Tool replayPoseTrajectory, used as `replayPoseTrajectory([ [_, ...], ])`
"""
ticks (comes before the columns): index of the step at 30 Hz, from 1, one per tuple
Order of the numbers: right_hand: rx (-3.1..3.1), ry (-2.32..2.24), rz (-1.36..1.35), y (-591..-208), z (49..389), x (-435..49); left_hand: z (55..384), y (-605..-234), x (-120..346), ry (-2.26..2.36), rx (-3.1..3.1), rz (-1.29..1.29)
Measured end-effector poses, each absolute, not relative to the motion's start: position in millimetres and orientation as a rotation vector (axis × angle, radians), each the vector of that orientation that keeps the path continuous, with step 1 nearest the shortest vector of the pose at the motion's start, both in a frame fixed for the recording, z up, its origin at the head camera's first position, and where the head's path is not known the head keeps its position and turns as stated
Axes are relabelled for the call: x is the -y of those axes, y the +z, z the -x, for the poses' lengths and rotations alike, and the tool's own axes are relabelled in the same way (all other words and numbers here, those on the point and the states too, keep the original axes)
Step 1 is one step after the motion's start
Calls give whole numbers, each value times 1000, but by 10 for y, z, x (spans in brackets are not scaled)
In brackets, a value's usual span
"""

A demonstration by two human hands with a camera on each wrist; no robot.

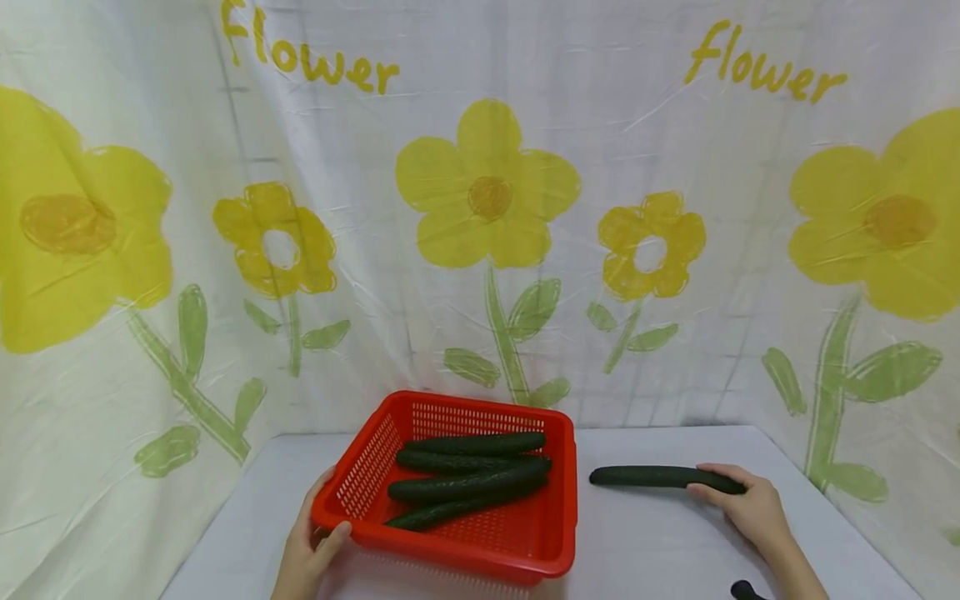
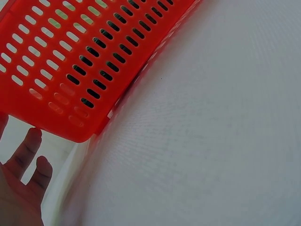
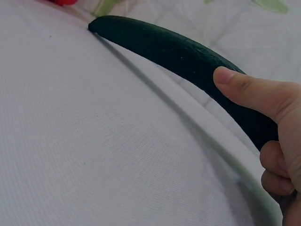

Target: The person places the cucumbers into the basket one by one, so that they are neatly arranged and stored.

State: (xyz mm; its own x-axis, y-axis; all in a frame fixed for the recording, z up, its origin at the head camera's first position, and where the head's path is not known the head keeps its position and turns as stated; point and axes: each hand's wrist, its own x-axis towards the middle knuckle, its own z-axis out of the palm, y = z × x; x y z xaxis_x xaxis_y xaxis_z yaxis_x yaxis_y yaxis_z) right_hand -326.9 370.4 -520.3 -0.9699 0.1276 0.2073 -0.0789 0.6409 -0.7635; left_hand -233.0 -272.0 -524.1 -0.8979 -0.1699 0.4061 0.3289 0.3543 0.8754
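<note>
My left hand (image 1: 309, 546) grips the near left corner of a red plastic basket (image 1: 442, 546), with the thumb at its rim and the other fingers along its side. Several dark green cucumbers (image 1: 468, 485) lie crosswise inside, seen through the slots of the basket wall (image 2: 56, 56) in the left wrist view. To the basket's right, my right hand (image 1: 750, 504) holds another cucumber (image 1: 645, 477) by its right end. In the right wrist view the thumb (image 3: 249, 89) presses on this slightly curved cucumber (image 3: 164, 47), and its shadow falls on the cloth below.
A white cloth covers the table (image 1: 652, 542). Behind and at both sides hangs a white curtain (image 1: 375, 333) with yellow flowers and the word "flower". A dark rounded thing (image 1: 744, 590) shows at the bottom edge near my right forearm; its kind is unclear.
</note>
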Motion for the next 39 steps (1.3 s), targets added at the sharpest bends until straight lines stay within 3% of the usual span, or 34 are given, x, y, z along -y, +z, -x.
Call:
replayPoseTrajectory([
  [14, 2563, 1239, 140, -5077, 3236, -3705, 2322, -5226, 2717, -1579, 2200, 105],
  [23, 2376, 1509, 245, -4858, 3232, -3732, 2308, -5191, 2709, -1604, 2218, 71],
  [39, 2098, 1737, 131, -4352, 3133, -3527, 2313, -5185, 2710, -1610, 2233, 45],
])
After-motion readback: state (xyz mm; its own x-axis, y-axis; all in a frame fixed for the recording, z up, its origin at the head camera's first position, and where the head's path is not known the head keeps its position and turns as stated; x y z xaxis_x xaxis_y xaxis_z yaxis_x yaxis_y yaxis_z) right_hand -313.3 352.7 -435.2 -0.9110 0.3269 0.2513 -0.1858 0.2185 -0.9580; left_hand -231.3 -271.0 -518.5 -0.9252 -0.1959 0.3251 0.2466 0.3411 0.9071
